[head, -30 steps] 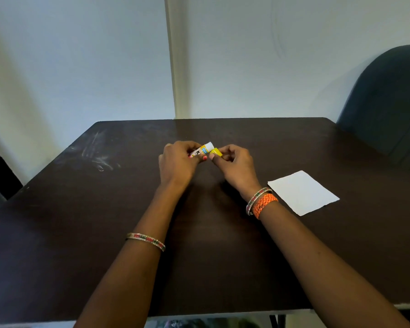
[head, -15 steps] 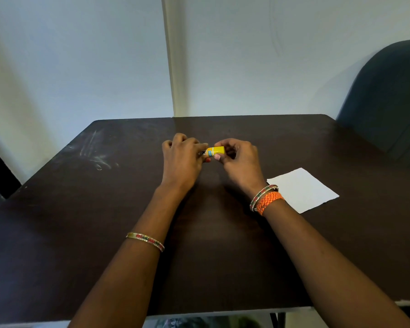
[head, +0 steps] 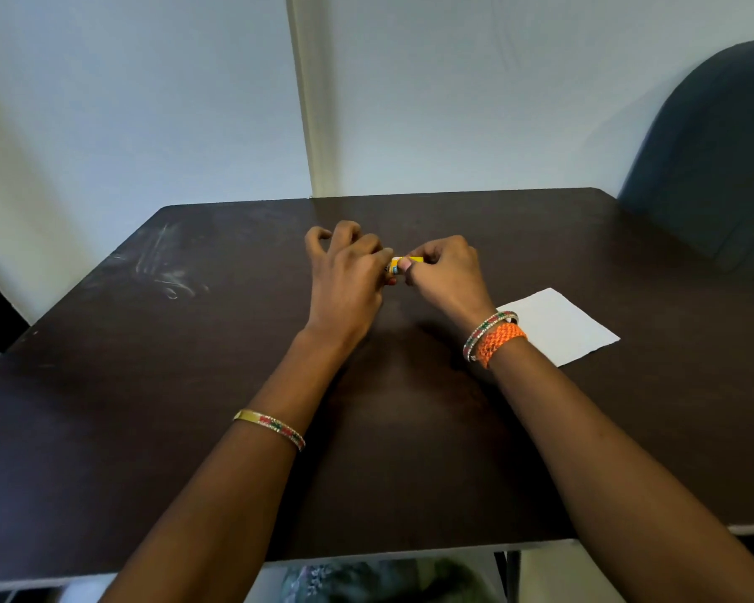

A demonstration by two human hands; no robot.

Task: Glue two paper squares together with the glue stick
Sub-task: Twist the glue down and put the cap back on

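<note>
A small glue stick (head: 399, 264) with a yellow end is held between both hands over the middle of the dark table (head: 192, 406). My left hand (head: 349, 276) pinches its left end with thumb and forefinger, the other fingers spread and lifted. My right hand (head: 447, 272) curls its fingers around the yellow right end. Most of the stick is hidden by the fingers. White paper (head: 560, 326) lies flat on the table to the right, just beyond my right wrist; I cannot tell whether it is one sheet or two stacked.
A dark upholstered chair (head: 714, 167) stands at the table's far right corner. Pale scuff marks (head: 166, 272) show on the table's left part. White walls rise behind the table's far edge.
The white body of the glue stick, visible a second ago, is now covered by my fingers. My left hand's outer fingers have lifted and spread. Both hands stayed close together.
</note>
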